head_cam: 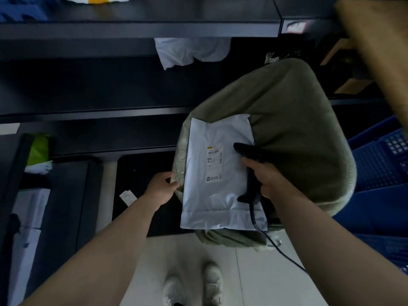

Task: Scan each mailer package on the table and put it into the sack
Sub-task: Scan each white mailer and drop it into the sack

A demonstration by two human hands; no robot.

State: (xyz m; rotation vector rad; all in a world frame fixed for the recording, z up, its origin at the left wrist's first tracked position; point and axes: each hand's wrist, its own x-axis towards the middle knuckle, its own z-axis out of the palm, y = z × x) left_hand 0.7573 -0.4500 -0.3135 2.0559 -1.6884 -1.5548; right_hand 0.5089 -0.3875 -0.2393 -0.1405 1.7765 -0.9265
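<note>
At the far left I see a dark bench [66,195] with a green item [38,149] near its far edge. Moving in, my left hand [162,187] pinches the left rim of the olive sack [287,120], fingers closed on the fabric. Next, the mailer package [217,173]: a flat white plastic pouch, smooth with a few creases and a folded seam near its close end. It lies across the sack's open mouth, long axis running away from me, top end pointing toward the shelving [132,29]. A white shipping label [213,163] sits face up at its middle, with a yellow mark at one corner and a barcode; I can't read the print. Right of the label, my right hand [268,177] is wrapped around the grip of a black corded scanner [249,157], its head resting over the package's right edge. Blue crates [379,173] stand at the far right.
</note>
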